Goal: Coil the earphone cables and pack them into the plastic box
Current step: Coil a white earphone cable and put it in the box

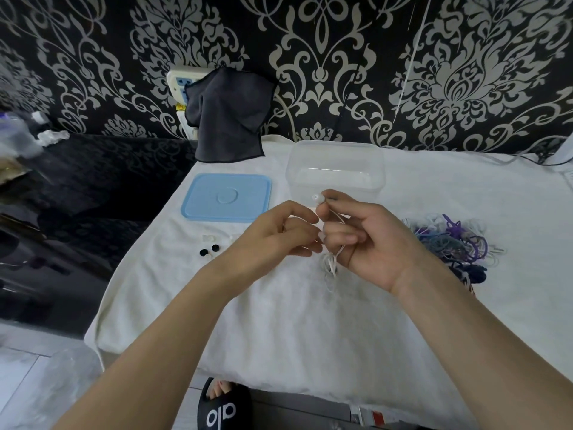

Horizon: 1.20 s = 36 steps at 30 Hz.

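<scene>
Pinching a white earphone cable (336,254) in the right hand (369,240) with the earbud up, left hand (279,234) fingers curled at the strand — ready to coil — just before the open plastic box (335,169) on the counter (310,321).

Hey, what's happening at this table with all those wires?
A person is winding up a white earphone cable. The right hand pinches the earbud end while the left hand works the cable beside it. The clear plastic box behind looks empty, its blue lid lying off to the left. A tangled pile of cables waits on the right.
</scene>
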Available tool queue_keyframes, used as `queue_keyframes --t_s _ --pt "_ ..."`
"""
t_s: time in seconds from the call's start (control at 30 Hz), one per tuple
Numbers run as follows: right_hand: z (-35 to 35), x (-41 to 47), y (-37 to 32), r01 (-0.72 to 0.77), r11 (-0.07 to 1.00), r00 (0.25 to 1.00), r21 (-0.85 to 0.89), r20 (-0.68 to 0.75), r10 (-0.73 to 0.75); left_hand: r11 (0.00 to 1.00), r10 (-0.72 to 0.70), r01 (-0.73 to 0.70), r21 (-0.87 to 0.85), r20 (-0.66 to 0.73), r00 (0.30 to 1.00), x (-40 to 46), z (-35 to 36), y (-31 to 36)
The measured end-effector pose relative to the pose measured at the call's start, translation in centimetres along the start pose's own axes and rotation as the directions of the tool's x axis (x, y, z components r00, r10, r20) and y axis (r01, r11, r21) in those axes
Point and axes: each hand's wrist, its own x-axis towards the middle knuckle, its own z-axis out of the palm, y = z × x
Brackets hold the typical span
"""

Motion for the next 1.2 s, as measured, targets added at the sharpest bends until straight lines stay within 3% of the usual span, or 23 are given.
queue_keyframes --t_s 0.23,0.3,0.37,0.43,0.8,0.93,1.07,1.13,1.2 --pt "0.6 0.2 0.8 0.088 0.994 0.996 -0.066 -0.021 -0.09 0.996 0.043 -0.038 0.084 -0.06 0.997 -0.3 -0.3 0.2" --pt "0.6 0.4 1.0 0.137 0.959 0.984 -0.249 -0.073 -0.16 0.996 0.06 -0.053 0.071 -0.112 0.992 -0.4 -0.6 0.3" --pt "0.5 0.6 1.4 0.16 0.86 0.962 -0.484 -0.118 -0.246 0.996 0.07 -0.063 0.055 -0.141 0.988 -0.5 -0.9 0.4" --pt "0.5 0.6 2.1 0.155 0.776 0.954 -0.612 -0.113 -0.279 0.995 0.076 -0.066 0.069 -0.155 0.985 -0.6 -1.1 0.4" --pt "0.9 0.5 3.2 0.224 0.648 0.952 -0.728 0.022 -0.304 0.984 0.074 -0.034 0.177 -0.227 0.971 -1.3 -2.8 0.1" --pt "1.1 0.6 3.5 0.296 0.529 0.924 -0.795 0.099 -0.368 0.987 0.083 -0.052 0.153 -0.202 0.976 -1.5 -3.4 0.0" --pt "1.1 0.5 3.7 0.287 0.541 0.927 -0.791 0.086 -0.366 0.997 0.037 -0.019 0.073 -0.255 0.966 -1.6 -4.5 0.0" --pt "1.1 0.5 3.7 0.268 0.571 0.933 -0.776 0.061 -0.356 0.97 0.052 0.032 0.243 -0.329 0.943 -1.7 -5.8 -0.7" --pt "1.2 0.6 3.7 0.254 0.597 0.937 -0.761 0.042 -0.346 0.84 0.098 0.113 0.53 -0.353 0.93 -1.9 -7.0 -1.8"
